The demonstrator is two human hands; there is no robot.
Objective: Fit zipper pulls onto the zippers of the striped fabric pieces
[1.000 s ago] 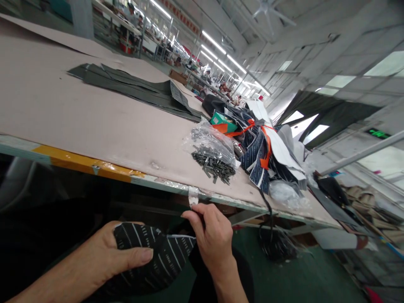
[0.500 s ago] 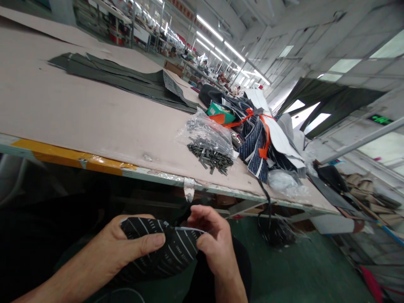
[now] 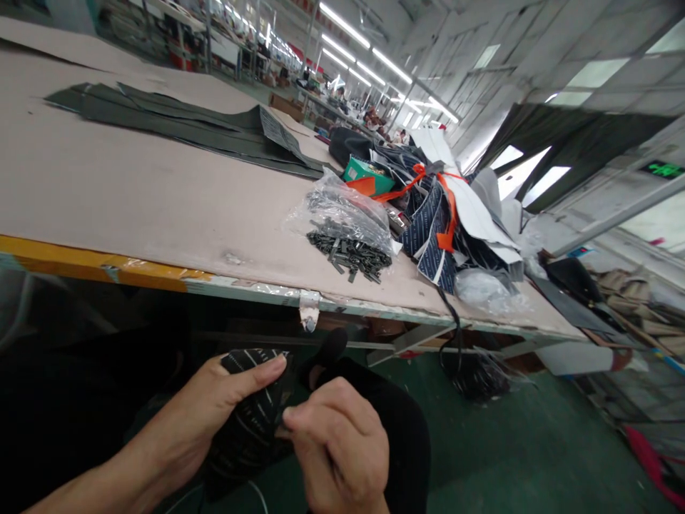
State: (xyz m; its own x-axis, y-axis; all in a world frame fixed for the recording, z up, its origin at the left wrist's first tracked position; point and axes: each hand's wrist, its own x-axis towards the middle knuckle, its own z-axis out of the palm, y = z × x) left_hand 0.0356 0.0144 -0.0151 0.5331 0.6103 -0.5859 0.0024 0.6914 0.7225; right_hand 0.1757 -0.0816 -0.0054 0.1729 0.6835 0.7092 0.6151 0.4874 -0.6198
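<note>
Low in the head view, my left hand (image 3: 200,407) holds a black fabric piece with white stripes and lettering (image 3: 251,417), its thumb pressed along the top. My right hand (image 3: 340,442) is closed in a pinch at the fabric's right edge. A small greyish bit shows at its fingertips, too small and dark to name. The lower part of the fabric is in shadow above my dark-clothed leg (image 3: 396,421).
Beyond my hands runs a long table (image 3: 160,193). It bears dark green fabric panels (image 3: 187,128), a plastic bag with small dark strips spilling out (image 3: 350,228), a green box (image 3: 369,176) and bundled navy fabric (image 3: 433,228) with orange ties. Black cords (image 3: 476,378) hang below its edge.
My right hand has moved down and left, from holding the fabric's right edge to a closed pinch nearer its middle. The fabric has turned more upright in my left hand.
</note>
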